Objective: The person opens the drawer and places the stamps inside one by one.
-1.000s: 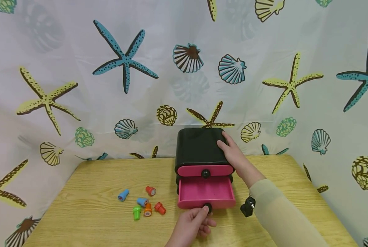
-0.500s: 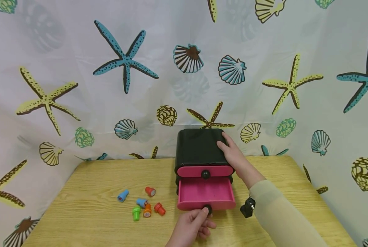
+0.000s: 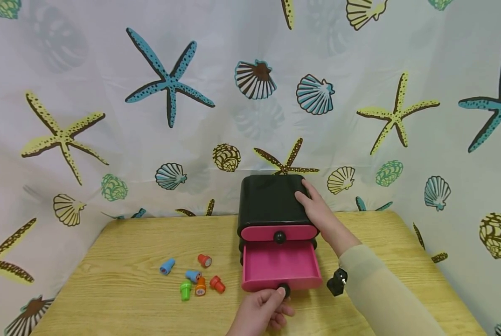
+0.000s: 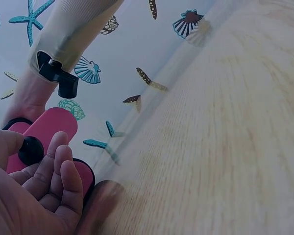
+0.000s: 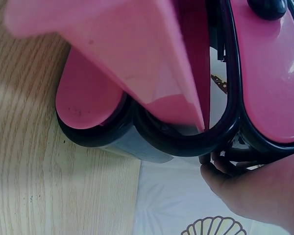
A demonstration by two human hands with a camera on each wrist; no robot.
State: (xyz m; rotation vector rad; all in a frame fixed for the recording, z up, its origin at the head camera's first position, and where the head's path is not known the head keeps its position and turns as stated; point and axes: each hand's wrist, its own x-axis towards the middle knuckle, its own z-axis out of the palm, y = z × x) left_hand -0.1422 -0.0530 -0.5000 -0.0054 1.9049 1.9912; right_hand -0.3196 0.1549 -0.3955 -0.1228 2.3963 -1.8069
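Observation:
A small black drawer cabinet (image 3: pixel 273 198) with pink drawers stands on the wooden table. Its middle drawer (image 3: pixel 281 263) is pulled out, with a bare pink floor. My left hand (image 3: pixel 259 308) pinches that drawer's black knob (image 4: pixel 31 150) between thumb and forefinger; the other fingers are loosely bent below. My right hand (image 3: pixel 319 210) holds the cabinet's top right edge, thumb on the top and fingers over the side, as the right wrist view shows. The top drawer (image 3: pixel 259 233) is closed, and the bottom drawer (image 5: pixel 88 93) shows beneath the middle one in the right wrist view.
Left of the cabinet lie several small toy stamps, among them a green stamp (image 3: pixel 185 290), an orange stamp (image 3: pixel 200 286) and a blue stamp (image 3: pixel 167 266). A black wrist camera (image 3: pixel 337 282) sits on the right sleeve. Behind hangs a seashell-print curtain (image 3: pixel 217 121).
The middle drawer has slid a little farther out toward me, with my left hand on its knob. My right hand and the stamps stay where they were.

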